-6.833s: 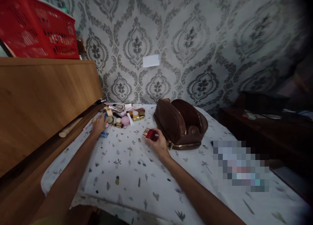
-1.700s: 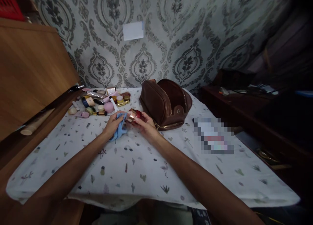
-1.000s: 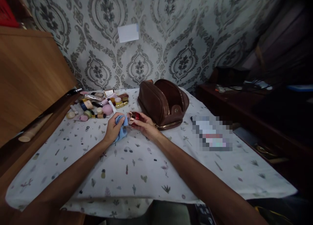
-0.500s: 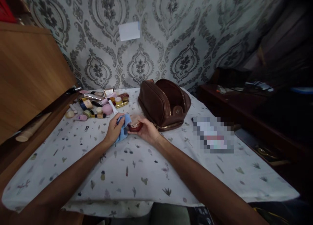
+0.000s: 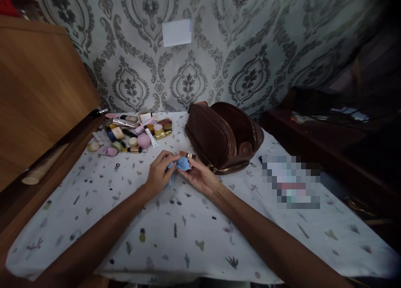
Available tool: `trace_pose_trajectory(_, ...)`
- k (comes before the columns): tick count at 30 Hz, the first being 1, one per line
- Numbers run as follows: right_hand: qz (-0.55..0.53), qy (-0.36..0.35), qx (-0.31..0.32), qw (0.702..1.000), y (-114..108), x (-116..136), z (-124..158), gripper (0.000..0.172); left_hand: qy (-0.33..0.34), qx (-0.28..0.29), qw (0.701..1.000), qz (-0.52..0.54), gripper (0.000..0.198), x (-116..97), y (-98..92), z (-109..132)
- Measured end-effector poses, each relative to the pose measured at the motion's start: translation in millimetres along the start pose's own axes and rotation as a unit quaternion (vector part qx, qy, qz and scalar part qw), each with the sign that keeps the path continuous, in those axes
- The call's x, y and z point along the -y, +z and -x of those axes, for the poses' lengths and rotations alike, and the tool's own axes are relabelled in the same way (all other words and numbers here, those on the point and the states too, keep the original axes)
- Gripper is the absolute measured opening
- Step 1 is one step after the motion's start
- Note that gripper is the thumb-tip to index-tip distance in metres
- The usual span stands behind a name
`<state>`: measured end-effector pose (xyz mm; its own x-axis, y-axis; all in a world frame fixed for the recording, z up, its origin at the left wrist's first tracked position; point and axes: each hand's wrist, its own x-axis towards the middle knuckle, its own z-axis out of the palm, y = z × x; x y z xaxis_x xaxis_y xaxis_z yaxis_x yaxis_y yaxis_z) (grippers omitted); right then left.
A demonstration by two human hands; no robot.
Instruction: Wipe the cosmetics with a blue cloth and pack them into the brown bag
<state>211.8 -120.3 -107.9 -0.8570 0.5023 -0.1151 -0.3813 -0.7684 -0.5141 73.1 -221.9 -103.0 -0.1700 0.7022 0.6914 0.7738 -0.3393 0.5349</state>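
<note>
Fingers closed, my left hand (image 5: 160,174) pinches a light blue cloth (image 5: 184,164) over the table. The cloth presses against a small, shiny copper-coloured cosmetic container (image 5: 187,154). My right hand (image 5: 203,178) is wrapped around that container from the right side, thumb near its top. Cloth and fingers hide most of the container, so its exact kind cannot be made out. Just beyond my right hand stands a brown leather toiletry bag (image 5: 208,139), its zipped top gaping. A pile of cosmetics lies past my left hand, including a pink sponge (image 5: 143,141) and a white tube (image 5: 151,138).
A white patterned cloth (image 5: 163,242) covers the table. On its right side lies a blurred-out flat object (image 5: 291,182). A wooden cabinet (image 5: 40,95) borders the left, with a beige tube (image 5: 33,177) on its ledge. Patterned wall (image 5: 206,70) closes off the back.
The container has been turned in my right hand, and its copper side now faces up. My left hand has brought the cloth across onto it. The whole view has shifted slightly.
</note>
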Motion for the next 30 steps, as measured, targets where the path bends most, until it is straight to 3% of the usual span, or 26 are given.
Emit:
trace_pose_trajectory(2, -0.002, 0.013, -0.02, 1.0, -2, 1, -1, 0.01, 0.028, 0.014, 0.999, -0.012, 0.023, 0, -1.1, 1)
trace_pose_trajectory(5, -0.001, 0.032, -0.024, 0.999, -2, 2, -2, 0.021, 0.025, 0.028, 0.999, -0.007, 0.023, -1, -4.1, -1)
trace_pose_trajectory(11, 0.003, 0.052, 0.0, 0.999, 5, 6, 1, 0.047, -0.121, -0.021, 0.992, -0.043, 0.018, 3, -9.1, -10)
trace_pose_trajectory(14, 0.003, 0.073, 0.026, 0.997, 7, 9, 3, 0.055, -0.177, 0.0, 0.982, -0.063, 0.011, 4, -8.2, -12)
trace_pose_trajectory(16, 0.004, 0.074, 0.04, 0.996, 8, 9, 4, 0.057, -0.205, 0.047, 0.976, -0.05, 0.012, 6, -9.8, -13)
trace_pose_trajectory(18, 0.007, 0.064, 0.044, 0.997, 7, 10, 4, 0.057, -0.203, 0.128, 0.971, -0.008, 0.024, 8, -15.8, -13)
trace_pose_trajectory(21, 0.007, 0.049, 0.039, 0.998, 5, 9, 3, 0.054, -0.137, 0.269, 0.952, 0.055, 0.055, 15, -31.0, -14)
trace_pose_trajectory(24, 0.001, 0.047, 0.023, 0.999, 2, 9, 1, 0.053, -0.096, 0.337, 0.934, 0.064, 0.078, 20, -43.1, -14)
trace_pose_trajectory(26, -0.001, 0.042, 0.017, 0.999, 1, 10, 1, 0.051, -0.118, 0.337, 0.933, 0.051, 0.062, 21, -45.2, -14)
trace_pose_trajectory(28, 0.0, 0.031, 0.012, 0.999, -1, 10, 0, 0.045, -0.149, 0.313, 0.937, 0.038, 0.026, 19, -44.0, -15)
trace_pose_trajectory(29, 0.002, 0.025, 0.008, 1.0, -2, 9, -1, 0.042, -0.16, 0.286, 0.944, 0.031, 0.014, 17, -42.8, -17)
trace_pose_trajectory(30, 0.003, 0.019, 0.003, 1.0, -2, 9, -1, 0.038, -0.168, 0.239, 0.956, 0.026, 0.016, 14, -41.6, -19)
